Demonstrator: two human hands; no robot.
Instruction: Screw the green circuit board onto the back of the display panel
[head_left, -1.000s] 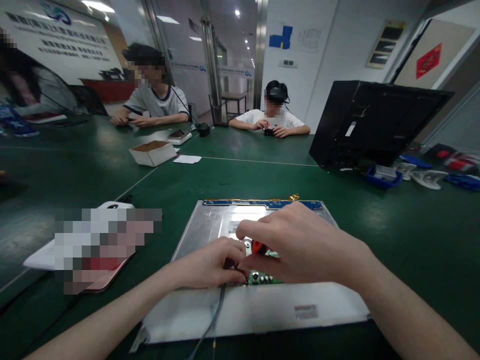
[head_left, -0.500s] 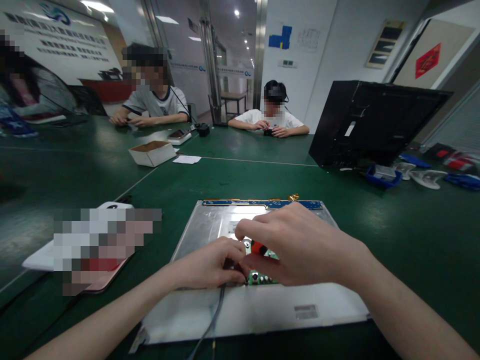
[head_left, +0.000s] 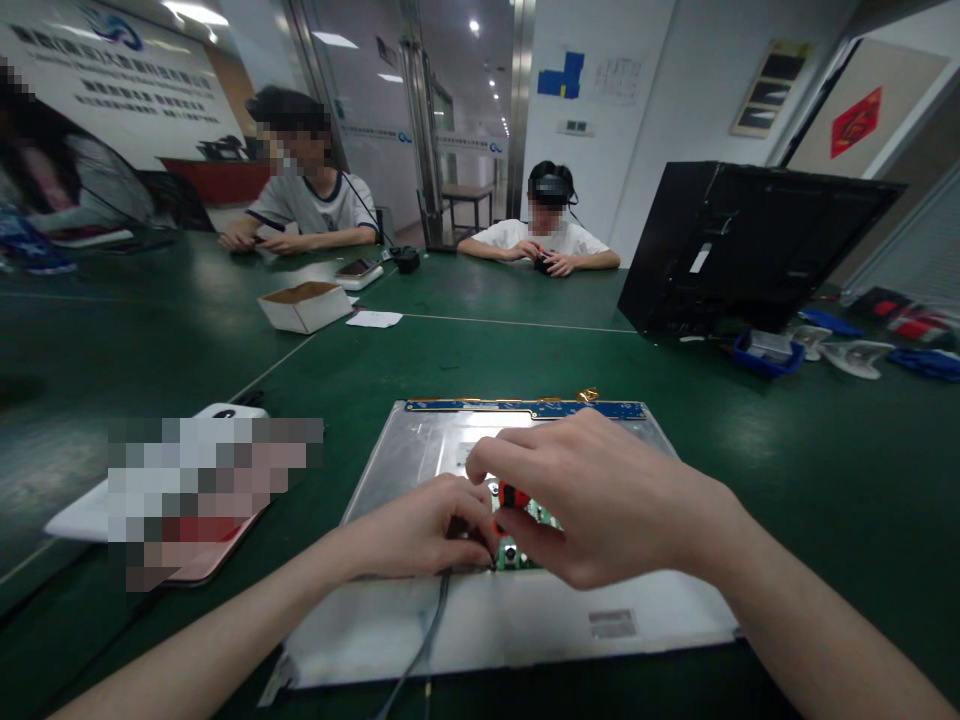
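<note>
A flat metal display panel [head_left: 517,620] lies on the green table, with a blue circuit strip [head_left: 480,408] along its far edge. On its middle sits a green circuit board [head_left: 517,560], partly covered by my hands. My right hand [head_left: 592,495] is curled round a red-and-black screwdriver handle [head_left: 513,495] above the board. Beside it, my left hand [head_left: 442,525] has its fingers pinched at the board's left edge; what they hold is hidden. A dark cable [head_left: 431,630] runs from under my left hand toward the near edge.
Pixelated phones [head_left: 217,560] lie at the left. Farther off are an open white box [head_left: 304,308], a paper slip [head_left: 375,319], a large black monitor [head_left: 750,250] and a blue tray [head_left: 766,352]. Several people sit round the table.
My right hand has opened its fingers slightly and shifted around the handle, so more of the red-and-black handle shows. My left hand has hardly moved.
</note>
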